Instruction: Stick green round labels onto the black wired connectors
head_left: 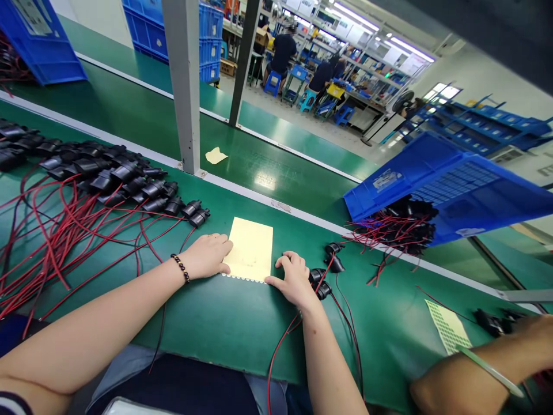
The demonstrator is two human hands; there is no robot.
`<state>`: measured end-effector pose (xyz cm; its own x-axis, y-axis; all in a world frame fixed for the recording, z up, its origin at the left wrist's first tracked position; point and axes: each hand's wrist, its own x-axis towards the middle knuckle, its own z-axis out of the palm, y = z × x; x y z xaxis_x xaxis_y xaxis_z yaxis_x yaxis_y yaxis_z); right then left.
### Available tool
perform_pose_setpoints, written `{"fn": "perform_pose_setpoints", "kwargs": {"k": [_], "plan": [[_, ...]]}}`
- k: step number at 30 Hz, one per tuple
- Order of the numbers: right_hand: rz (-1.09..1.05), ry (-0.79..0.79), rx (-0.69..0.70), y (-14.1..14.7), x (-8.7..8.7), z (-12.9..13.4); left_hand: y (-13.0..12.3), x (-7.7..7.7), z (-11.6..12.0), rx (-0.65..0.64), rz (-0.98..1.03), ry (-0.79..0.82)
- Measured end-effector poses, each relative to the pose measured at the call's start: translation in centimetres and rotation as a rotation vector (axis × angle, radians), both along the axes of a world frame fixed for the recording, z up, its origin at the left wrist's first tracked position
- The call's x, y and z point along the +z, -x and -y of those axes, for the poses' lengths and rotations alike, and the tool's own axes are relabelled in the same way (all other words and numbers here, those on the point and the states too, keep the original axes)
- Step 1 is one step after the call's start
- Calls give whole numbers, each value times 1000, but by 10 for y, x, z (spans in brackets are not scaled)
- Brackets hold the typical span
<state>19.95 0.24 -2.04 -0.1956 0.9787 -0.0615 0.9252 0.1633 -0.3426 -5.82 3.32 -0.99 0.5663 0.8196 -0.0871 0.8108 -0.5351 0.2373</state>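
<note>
A pale yellow sheet (251, 249) lies flat on the green bench in front of me, with a row of small white rounded edges, seemingly stickers, along its near side. My left hand (206, 255) rests palm down, fingers stretched, fingertips and thumb on the sheet's left side. At the near right corner, the thumb tip of my right hand (294, 276) touches the sheet; its other fingers are bent and apart from the thumb. Just beyond that hand lie several black connectors (318, 279) with red and dark wires.
A large pile of black wired connectors (108, 167) covers the left. A tilted blue crate (380, 178) holds more at right. Near a co-worker's arm (479, 374) lies a green-dotted sticker sheet (447, 325). A grey post (184, 86) stands behind the bench's white edge strip.
</note>
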Motion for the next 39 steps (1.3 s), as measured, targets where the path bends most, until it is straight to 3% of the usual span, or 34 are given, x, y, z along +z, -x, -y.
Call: {"fn": "perform_pose_setpoints", "kwargs": {"k": [5, 11, 16, 18, 21, 23, 25, 29, 33, 36, 39], "plan": [[-190, 13, 107, -5, 7, -3, 6, 1, -4, -36, 85, 96], [-331, 25, 220, 10, 11, -3, 9, 2, -5, -21, 175, 142], [-595, 148, 242, 14, 18, 4, 15, 13, -10, -64, 477, 290], [-821, 218, 174, 12, 27, 9, 20, 20, -10, -177, 696, 431], [-1245, 268, 12, 14, 48, 16, 25, 28, -5, -358, 1028, 834], [-1441, 294, -79, 18, 61, 16, 24, 30, 0, -377, 1181, 1078], [-1469, 324, -147, 22, 67, 9, 20, 30, 5, -300, 1272, 1166], [-1097, 387, -220, 23, 51, -20, 9, 20, 4, 0, 1194, 982], [-885, 289, -277, 18, 19, -52, 5, 4, -2, 319, 689, 442], [-754, 129, -332, 10, 8, -66, 7, -1, -2, 347, 449, 149], [-628, -74, -364, 1, 9, -67, 7, 2, 3, 240, 369, 121]]}}
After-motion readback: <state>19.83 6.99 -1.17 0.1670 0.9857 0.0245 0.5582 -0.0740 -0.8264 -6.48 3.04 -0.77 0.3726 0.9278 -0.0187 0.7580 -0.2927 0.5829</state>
